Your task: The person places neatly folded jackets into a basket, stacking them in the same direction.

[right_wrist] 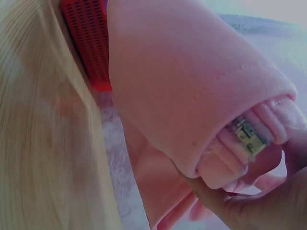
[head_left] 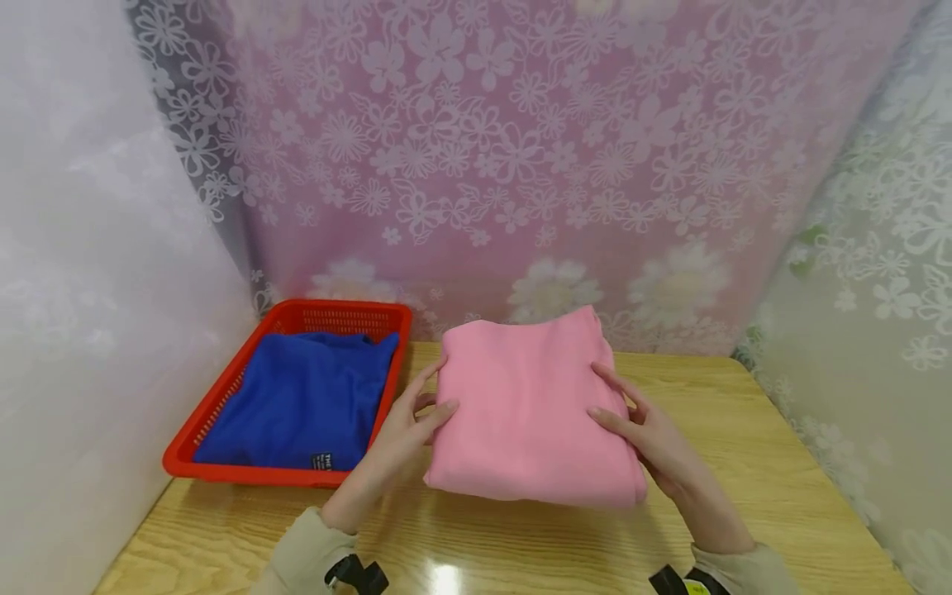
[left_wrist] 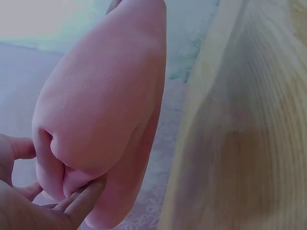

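Note:
A folded pink garment (head_left: 528,413) is held up over the wooden table between both hands. My left hand (head_left: 409,417) grips its left edge, with the thumb on the upper face; in the left wrist view the fingers (left_wrist: 88,201) press into the rolled folds (left_wrist: 100,96). On the opposite edge my right hand (head_left: 650,430) holds on, thumb and a finger lying on top. The right wrist view shows the layered end of the pink garment (right_wrist: 201,86), with a small label (right_wrist: 249,138) among the folds.
A red plastic basket (head_left: 174,454) stands at the left of the wooden table (head_left: 714,413). Inside lies a folded blue garment (head_left: 297,405) with a dark label. Flowered curtains (head_left: 483,165) hang behind and on both sides.

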Demonstrator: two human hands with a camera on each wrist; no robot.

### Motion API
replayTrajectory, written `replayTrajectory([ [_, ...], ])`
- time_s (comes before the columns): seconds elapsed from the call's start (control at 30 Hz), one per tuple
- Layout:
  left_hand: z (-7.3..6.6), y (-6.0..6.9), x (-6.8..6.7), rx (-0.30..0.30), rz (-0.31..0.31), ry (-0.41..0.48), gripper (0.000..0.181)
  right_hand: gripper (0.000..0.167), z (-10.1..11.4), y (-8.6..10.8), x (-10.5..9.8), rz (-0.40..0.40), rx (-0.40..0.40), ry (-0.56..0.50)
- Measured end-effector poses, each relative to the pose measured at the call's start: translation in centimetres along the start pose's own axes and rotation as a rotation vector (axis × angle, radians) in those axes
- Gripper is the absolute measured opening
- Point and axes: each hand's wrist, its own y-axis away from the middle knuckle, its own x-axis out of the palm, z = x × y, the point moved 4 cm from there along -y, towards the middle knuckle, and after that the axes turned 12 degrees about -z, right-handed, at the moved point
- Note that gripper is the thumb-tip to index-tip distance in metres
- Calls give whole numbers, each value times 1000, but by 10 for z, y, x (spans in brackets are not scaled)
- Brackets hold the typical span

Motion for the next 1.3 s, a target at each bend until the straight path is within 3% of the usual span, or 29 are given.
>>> replayTrajectory([
  [0.17, -16, -6, -18, 29, -33, -103, 69, 69, 14, -7, 18, -9, 2, -40],
  [0.33, -37, -8, -47, 45, -35, -202, 70, 67, 31, -17, 44, 0, -33, -101],
  [0.6, -73, -11, -112, 74, -91, -317, 70, 67, 60, -40, 102, 57, -116, -187],
  [0.8, -88, -12, -169, 118, -150, -375, 68, 71, 74, -50, 158, 112, -172, -225],
  [1.07, -89, -4, -235, 125, -233, -444, 65, 76, 68, -65, 231, 158, -191, -257],
  [1.3, -70, 6, -269, 100, -283, -493, 63, 80, 48, -77, 273, 230, -213, -230],
])
